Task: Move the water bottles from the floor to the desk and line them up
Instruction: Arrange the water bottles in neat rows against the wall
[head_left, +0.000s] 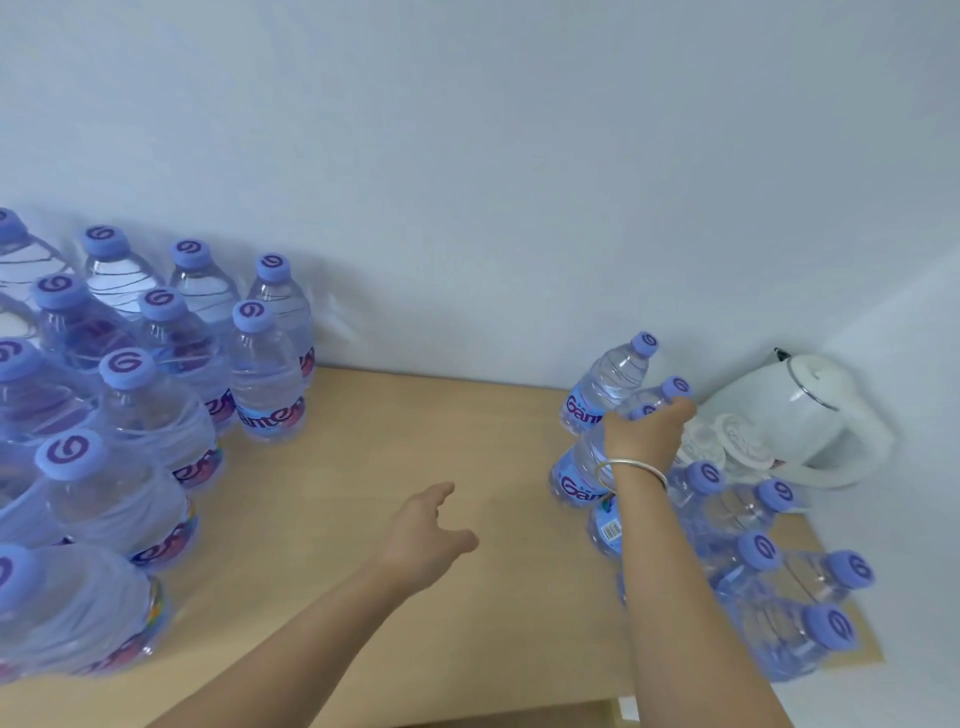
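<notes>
At right of frame the right hand (647, 434) grips an upright bottle's (589, 457) neck — left hand (434, 530), fingers spread, empty, hovers mid-bench (415, 426).

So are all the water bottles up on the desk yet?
Lots are: a big group stands on the desk at left, more at right. The right hand grips the necks of two bottles near the white kettle; the left hand is open. The floor is out of view, and the bottles aren't lined up yet.
</notes>
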